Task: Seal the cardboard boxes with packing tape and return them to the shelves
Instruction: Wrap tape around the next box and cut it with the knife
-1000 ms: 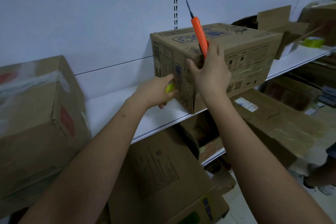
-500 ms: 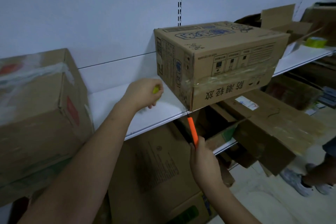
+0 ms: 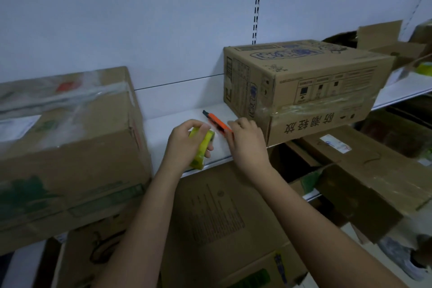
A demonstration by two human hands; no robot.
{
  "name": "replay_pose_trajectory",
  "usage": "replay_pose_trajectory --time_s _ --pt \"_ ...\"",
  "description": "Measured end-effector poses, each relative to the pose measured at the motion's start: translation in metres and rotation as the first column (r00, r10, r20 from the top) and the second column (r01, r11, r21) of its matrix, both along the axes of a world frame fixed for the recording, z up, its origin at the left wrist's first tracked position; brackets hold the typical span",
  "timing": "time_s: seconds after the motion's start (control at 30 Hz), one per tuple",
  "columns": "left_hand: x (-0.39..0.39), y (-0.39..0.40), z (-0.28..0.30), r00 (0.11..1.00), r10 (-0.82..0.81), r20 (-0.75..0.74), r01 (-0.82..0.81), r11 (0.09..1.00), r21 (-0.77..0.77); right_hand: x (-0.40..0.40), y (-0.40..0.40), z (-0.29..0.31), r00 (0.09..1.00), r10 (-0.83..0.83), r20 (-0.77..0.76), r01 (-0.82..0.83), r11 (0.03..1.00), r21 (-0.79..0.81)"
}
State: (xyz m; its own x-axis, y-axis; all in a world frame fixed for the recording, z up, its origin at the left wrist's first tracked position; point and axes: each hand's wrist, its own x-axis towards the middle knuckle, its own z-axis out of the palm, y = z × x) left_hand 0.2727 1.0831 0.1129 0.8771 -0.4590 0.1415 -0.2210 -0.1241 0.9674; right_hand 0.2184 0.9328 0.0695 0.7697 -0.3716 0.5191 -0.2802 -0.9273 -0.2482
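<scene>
A big taped box (image 3: 67,138) sits at the left end of the white shelf (image 3: 177,121), and its front hangs over the shelf's front edge. Next to it, the left hand (image 3: 184,145) is over the front edge of the shelf. Its fingers (image 3: 198,127) are curled round a yellow roll of tape (image 3: 202,147). The roll stands on its edge, with its flat sides facing left and right. The right hand (image 3: 247,145) is just beside it. Its fingers hold the near end of an orange knife (image 3: 217,122). The knife lies low over the shelf, with its long side going from the hand to the back left. Its dark tip points at the back wall. The sealed box (image 3: 304,86) sits on the shelf just right of that hand. Its long side runs left to right, shiny tape goes across its front, and its front corner sticks out past the shelf's front edge.
</scene>
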Motion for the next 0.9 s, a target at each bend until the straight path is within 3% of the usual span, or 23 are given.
replay_pose_trajectory --time_s 0.07,0.13,0.2,0.33,0.4,0.53,0.63,0.77,0.83,0.9 --pt "-0.009 0.005 0.006 0.999 -0.042 0.0 0.042 0.999 -0.016 -0.015 0.007 0.002 0.954 0.149 0.259 -0.209 0.952 0.223" --pt "-0.019 0.007 0.01 0.994 -0.106 -0.006 0.106 0.994 -0.04 -0.026 0.013 0.01 0.904 0.265 0.336 -0.405 0.786 0.468" --pt "-0.027 0.005 0.014 0.99 -0.138 -0.044 0.133 0.986 -0.099 -0.03 0.014 0.017 0.88 0.292 0.374 -0.464 0.693 0.551" --pt "-0.035 -0.004 0.015 0.984 -0.12 -0.135 0.096 0.981 -0.171 -0.033 -0.013 0.008 0.836 -0.042 0.547 -0.353 0.722 0.594" --pt "-0.037 -0.006 0.012 0.979 -0.122 -0.164 0.091 0.979 -0.184 -0.033 -0.033 0.004 0.849 -0.127 0.513 -0.31 0.667 0.678" --pt "-0.042 -0.017 0.004 0.974 -0.129 -0.186 0.1 0.983 -0.156 -0.028 -0.054 0.015 0.912 -0.085 0.402 -0.314 0.487 0.815" --pt "-0.043 -0.025 0.001 0.971 -0.153 -0.185 0.13 0.982 -0.134 -0.029 -0.049 0.024 0.935 0.016 0.353 -0.342 0.292 0.893" --pt "-0.043 -0.036 0.003 0.969 -0.162 -0.184 0.141 0.982 -0.122 -0.023 -0.05 0.046 0.938 -0.012 0.347 -0.346 0.044 0.937" --pt "-0.043 -0.039 0.003 0.97 -0.158 -0.186 0.135 0.983 -0.128 -0.021 -0.054 0.056 0.964 0.022 0.266 -0.267 0.071 0.961" --pt "-0.043 -0.04 0.0 0.972 -0.162 -0.171 0.143 0.982 -0.121 -0.028 -0.056 0.059 0.977 0.071 0.202 -0.215 0.305 0.928"
